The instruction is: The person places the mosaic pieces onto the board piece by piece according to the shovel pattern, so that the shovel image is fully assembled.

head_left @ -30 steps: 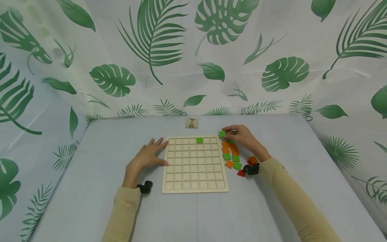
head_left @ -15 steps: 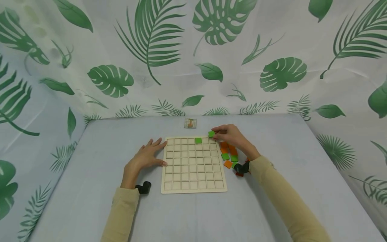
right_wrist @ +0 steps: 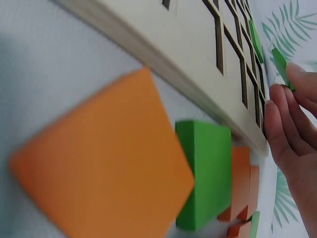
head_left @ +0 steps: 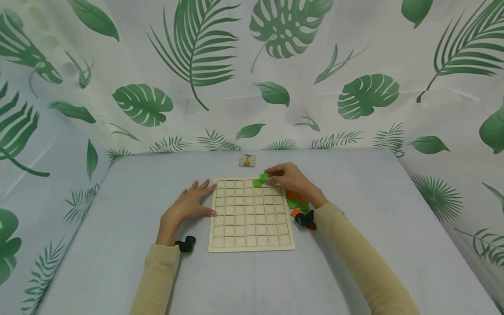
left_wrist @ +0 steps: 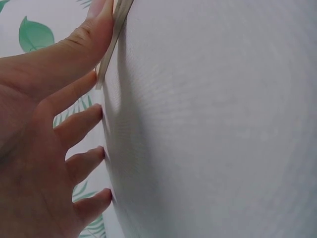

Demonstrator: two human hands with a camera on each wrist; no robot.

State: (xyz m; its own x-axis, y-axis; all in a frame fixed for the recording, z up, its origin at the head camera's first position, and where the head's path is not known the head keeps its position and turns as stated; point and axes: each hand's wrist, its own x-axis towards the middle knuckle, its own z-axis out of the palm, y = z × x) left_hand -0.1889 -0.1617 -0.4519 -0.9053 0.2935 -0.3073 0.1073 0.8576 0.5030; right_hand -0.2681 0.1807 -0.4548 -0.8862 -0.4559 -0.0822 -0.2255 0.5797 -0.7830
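Observation:
A light wooden grid board [head_left: 252, 250] lies flat on the table, with one green square tile [head_left: 257, 183] set in a cell of its far row. My right hand [head_left: 289, 178] pinches another green tile [head_left: 264, 177] between thumb and fingers, just above the far row and right of the set tile. The right wrist view shows this held green tile [right_wrist: 280, 64] tilted, apart from the board. My left hand [head_left: 191, 204] lies with fingers spread at the board's left edge; in the left wrist view its thumb [left_wrist: 89, 39] touches that edge.
Loose orange tiles [right_wrist: 109, 163] and green tiles [head_left: 292, 204] lie along the board's right side, partly hidden by my right wrist. A small patterned card [head_left: 247, 160] lies beyond the board. A leaf-printed curtain [head_left: 220, 87] rises behind the table.
My right hand has carried the green tile leftward from beside the board's far right corner to above its far row. The left hand keeps its place at the left edge.

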